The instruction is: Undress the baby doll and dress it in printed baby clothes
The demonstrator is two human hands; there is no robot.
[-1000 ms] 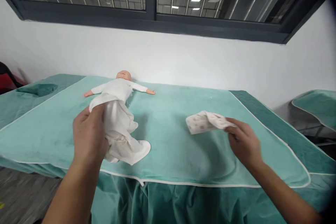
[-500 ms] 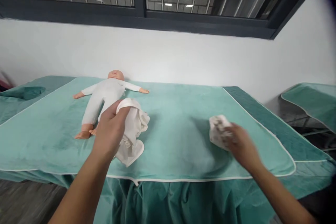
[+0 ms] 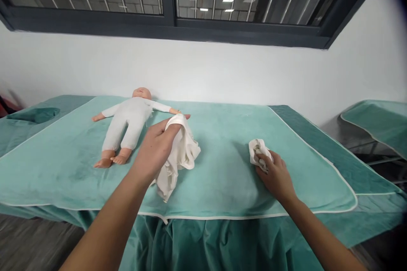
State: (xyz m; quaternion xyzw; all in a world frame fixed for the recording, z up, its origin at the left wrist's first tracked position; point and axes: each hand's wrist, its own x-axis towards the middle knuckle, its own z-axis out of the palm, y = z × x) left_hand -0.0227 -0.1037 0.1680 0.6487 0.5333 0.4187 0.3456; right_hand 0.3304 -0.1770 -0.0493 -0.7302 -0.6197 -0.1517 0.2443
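Note:
My left hand (image 3: 155, 149) pinches the edge of a loose white cloth garment (image 3: 181, 148), which hangs down in folds over the bed. On the right, my right hand (image 3: 280, 178) grips a small crumpled white cloth (image 3: 255, 147) with darker marks on it; its exact kind I cannot make out. A baby doll (image 3: 131, 115) in a white body suit lies on its back at the left, arms spread and feet toward me. The left hand is just right of the doll's legs, not visibly touching them.
A light green sheet (image 3: 219, 156) with white piping covers the bed, its darker green skirt (image 3: 203, 241) hanging in front. Behind stand a white wall (image 3: 203, 72) and a dark window frame (image 3: 248, 29). Another green-covered bed (image 3: 378, 123) is at the far right.
My left hand has moved right with the white garment, away from the doll's legs. My right hand has shifted slightly left with the crumpled cloth, fingers now pressing into it.

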